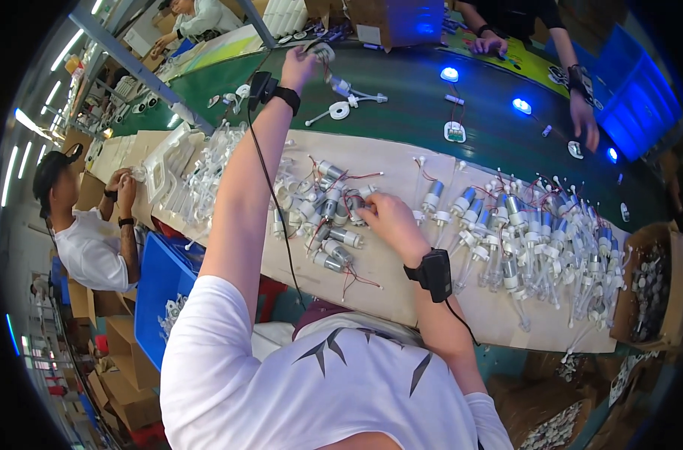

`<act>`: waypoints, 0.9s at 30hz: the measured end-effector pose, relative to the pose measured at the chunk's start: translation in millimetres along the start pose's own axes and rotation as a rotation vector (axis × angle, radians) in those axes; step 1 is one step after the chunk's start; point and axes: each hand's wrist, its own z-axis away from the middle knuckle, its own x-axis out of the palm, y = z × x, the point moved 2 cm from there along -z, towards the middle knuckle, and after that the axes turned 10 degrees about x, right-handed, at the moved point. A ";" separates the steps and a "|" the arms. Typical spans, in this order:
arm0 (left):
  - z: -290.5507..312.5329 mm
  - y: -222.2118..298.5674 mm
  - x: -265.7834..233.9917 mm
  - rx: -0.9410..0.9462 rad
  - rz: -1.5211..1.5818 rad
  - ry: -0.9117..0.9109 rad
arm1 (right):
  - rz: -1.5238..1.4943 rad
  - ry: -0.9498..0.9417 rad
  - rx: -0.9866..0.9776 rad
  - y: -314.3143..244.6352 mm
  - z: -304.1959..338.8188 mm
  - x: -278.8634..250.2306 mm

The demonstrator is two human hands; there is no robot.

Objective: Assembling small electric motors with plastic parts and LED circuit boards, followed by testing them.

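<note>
My left hand reaches far over the green conveyor belt, its fingers closed on a blurred white plastic part. Close beside it, a small motor with a white cap and a white round piece with a thin arm are over the belt. On the cardboard-covered table, my right hand bends its fingers round a small silver motor at the edge of a loose pile. Motors with thin red wires lie around it. The fingertips are partly hidden.
More motors with clear tubes cover the table's right side, beside a cardboard box. Clear plastic parts heap up at left. Lit blue lamps sit on the belt. A co-worker's hand reaches in near a blue crate.
</note>
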 end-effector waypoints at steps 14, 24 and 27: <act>208.0 31.9 -113.3 -0.010 -0.006 -0.031 | -0.109 0.153 0.107 -2.9 -0.3 10.4; 299.9 13.5 -144.5 -0.036 -0.259 0.145 | -0.847 0.181 0.098 2.5 -2.0 -6.5; 300.3 18.6 -139.3 -0.014 -0.268 0.133 | -0.811 0.236 0.102 10.7 -2.5 -15.6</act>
